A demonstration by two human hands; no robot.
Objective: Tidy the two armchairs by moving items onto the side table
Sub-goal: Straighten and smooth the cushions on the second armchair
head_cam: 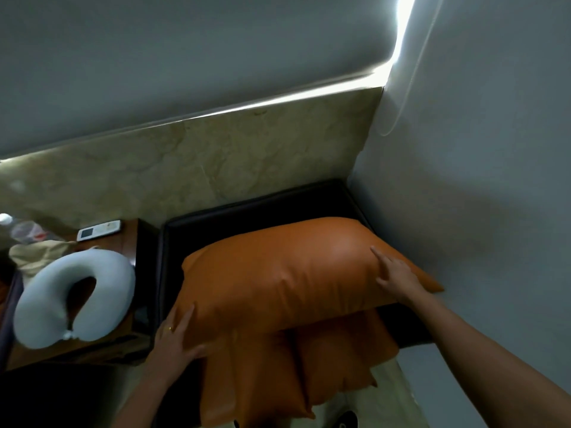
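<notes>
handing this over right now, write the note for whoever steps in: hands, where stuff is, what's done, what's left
Left hand: fingers straight, pressed on the left end of the top orange cushion.
Right hand: on its right end, index finger straight.
The cushion is at the black armchair, above a second orange cushion.
Done, it seems: neck pillow and remote lie on the side table.
Left: probably settle both cushions. The other armchair is out of view.
</notes>
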